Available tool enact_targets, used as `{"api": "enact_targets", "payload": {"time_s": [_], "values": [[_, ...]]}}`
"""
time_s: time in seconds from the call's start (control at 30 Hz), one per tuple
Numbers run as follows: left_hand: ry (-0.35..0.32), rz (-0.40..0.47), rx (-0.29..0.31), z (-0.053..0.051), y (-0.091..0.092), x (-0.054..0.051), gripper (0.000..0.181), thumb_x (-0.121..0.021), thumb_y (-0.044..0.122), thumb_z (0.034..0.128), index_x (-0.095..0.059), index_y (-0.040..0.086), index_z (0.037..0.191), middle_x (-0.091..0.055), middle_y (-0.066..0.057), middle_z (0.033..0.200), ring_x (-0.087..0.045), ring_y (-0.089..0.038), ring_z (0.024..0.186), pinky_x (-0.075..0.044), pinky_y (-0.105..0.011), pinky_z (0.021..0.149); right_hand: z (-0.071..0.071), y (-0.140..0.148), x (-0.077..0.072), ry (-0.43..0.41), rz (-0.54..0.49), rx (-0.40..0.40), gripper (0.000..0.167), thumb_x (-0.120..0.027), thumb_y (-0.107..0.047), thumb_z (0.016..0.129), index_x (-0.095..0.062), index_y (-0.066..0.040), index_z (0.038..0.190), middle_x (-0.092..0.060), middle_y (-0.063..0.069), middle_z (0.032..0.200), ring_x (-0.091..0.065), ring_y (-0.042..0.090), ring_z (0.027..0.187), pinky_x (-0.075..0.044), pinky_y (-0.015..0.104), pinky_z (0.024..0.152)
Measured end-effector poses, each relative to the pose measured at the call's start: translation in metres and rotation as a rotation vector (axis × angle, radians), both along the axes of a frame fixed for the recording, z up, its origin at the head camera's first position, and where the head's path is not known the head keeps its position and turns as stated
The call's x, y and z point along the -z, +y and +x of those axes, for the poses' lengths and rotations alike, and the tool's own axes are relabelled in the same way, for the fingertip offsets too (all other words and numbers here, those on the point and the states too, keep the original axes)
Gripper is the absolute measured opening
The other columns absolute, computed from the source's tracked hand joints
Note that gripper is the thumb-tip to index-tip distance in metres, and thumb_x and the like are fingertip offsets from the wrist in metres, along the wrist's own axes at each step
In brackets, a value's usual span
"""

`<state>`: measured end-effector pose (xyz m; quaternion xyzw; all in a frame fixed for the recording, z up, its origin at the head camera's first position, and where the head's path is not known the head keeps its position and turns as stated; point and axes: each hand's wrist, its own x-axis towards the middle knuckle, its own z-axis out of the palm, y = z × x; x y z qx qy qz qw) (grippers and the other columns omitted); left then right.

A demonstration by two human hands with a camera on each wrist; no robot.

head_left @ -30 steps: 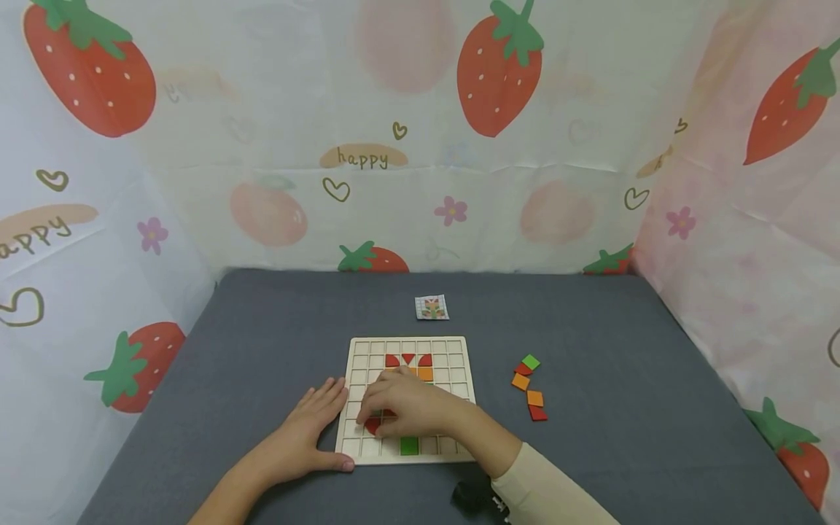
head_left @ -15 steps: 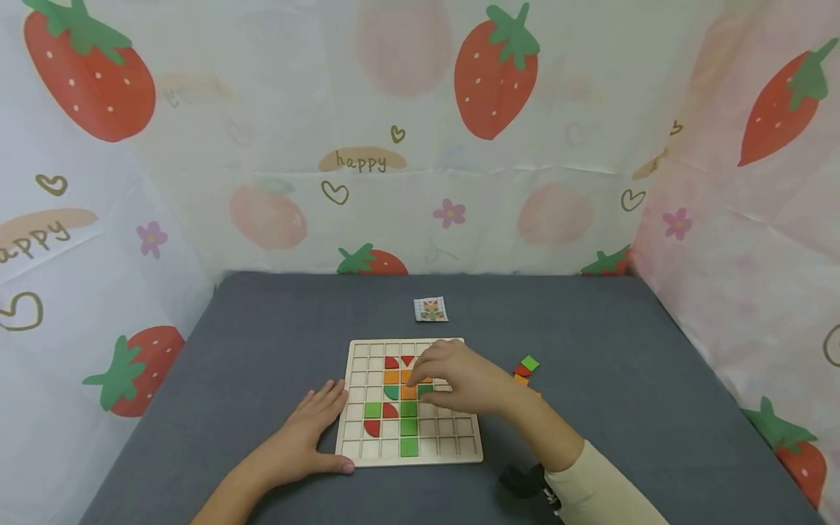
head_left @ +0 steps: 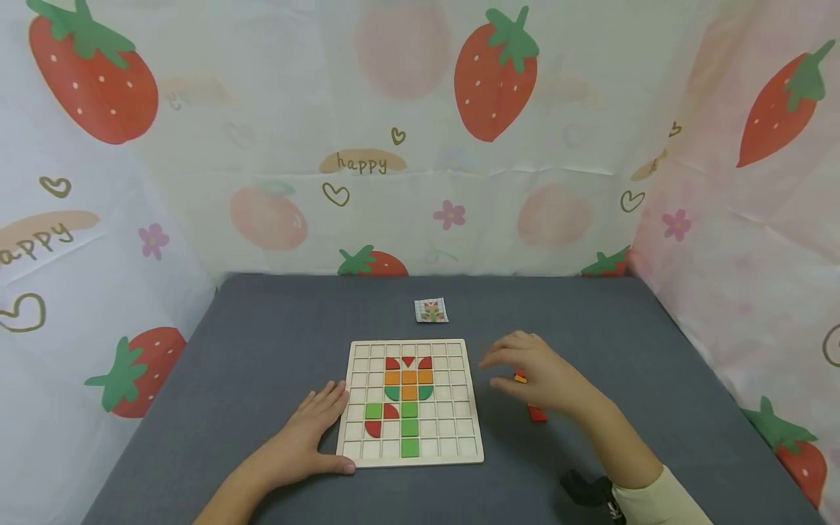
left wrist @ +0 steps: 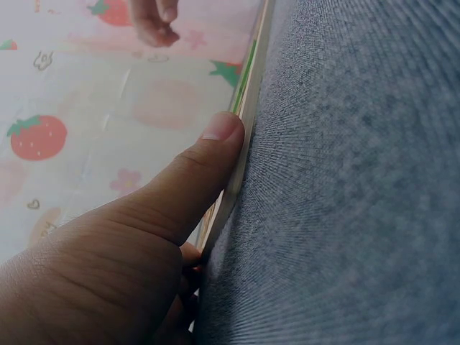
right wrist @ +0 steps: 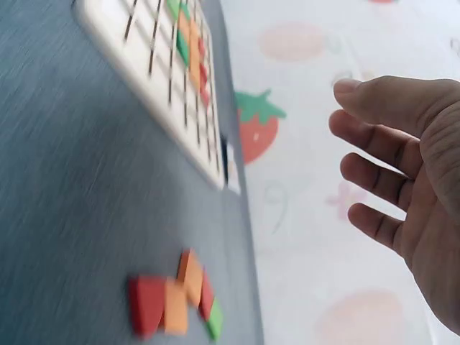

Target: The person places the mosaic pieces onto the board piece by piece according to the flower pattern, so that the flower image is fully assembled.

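Observation:
A pale wooden grid board (head_left: 446,430) lies on the table with red, orange and green tiles set in its squares, forming a flower-like shape. My left hand (head_left: 298,437) rests at the board's left edge, fingers straight; in the left wrist view its thumb (left wrist: 194,169) touches the board's rim. Right of the board my right hand (head_left: 545,372) hovers over the loose tiles, its fingers loosely bent and apart. The right wrist view shows nothing between those fingers. Below that hand lie a red tile (right wrist: 146,305), orange tiles (right wrist: 175,307) and a green tile (right wrist: 215,318).
A small printed pattern card (head_left: 431,310) lies behind the board. Dark grey cloth (head_left: 295,321) covers the table. A strawberry-print curtain (head_left: 275,109) stands around the back and sides.
My right hand has lifted off the board's tiles and moved right, over the loose tiles. The tiles it covered on the board now show. My left hand stays in place.

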<state>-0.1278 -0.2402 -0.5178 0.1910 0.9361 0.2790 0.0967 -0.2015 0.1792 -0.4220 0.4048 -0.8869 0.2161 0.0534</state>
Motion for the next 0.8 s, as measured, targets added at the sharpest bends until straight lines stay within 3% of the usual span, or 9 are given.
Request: {"api": "enact_targets", "payload": {"time_s": [0.23, 0.43, 0.8], "values": [[-0.01, 0.002, -0.004, 0.001, 0.001, -0.002, 0.127, -0.079, 0.074, 0.0695, -0.026, 0.005, 0.162, -0.02, -0.01, 0.171, -0.008, -0.033, 0.159, -0.007, -0.058, 0.128, 0.002, 0.039, 0.019, -0.028, -0.046, 0.086, 0.03, -0.083, -0.017, 0.087, -0.076, -0.028, 0.114, -0.067, -0.014, 0.115, -0.058, 0.013, 0.109, -0.049, 0.047, 0.094], [-0.015, 0.012, -0.007, 0.001, 0.0, -0.001, 0.127, -0.078, 0.075, 0.0691, -0.027, 0.005, 0.162, -0.02, -0.009, 0.171, -0.008, -0.033, 0.159, -0.006, -0.058, 0.128, 0.0, 0.068, 0.041, -0.065, -0.026, 0.154, 0.03, -0.082, -0.013, 0.087, -0.077, -0.021, 0.116, -0.067, -0.011, 0.115, -0.058, 0.016, 0.11, -0.051, 0.049, 0.093], [-0.014, 0.01, -0.006, 0.001, -0.001, -0.003, 0.127, -0.077, 0.076, 0.0699, -0.026, 0.005, 0.162, -0.019, -0.008, 0.171, -0.008, -0.032, 0.16, -0.006, -0.058, 0.128, -0.004, 0.09, 0.065, -0.177, -0.049, 0.219, 0.031, -0.082, -0.021, 0.089, -0.074, -0.025, 0.118, -0.067, -0.013, 0.118, -0.059, 0.018, 0.114, -0.053, 0.05, 0.095]]}}
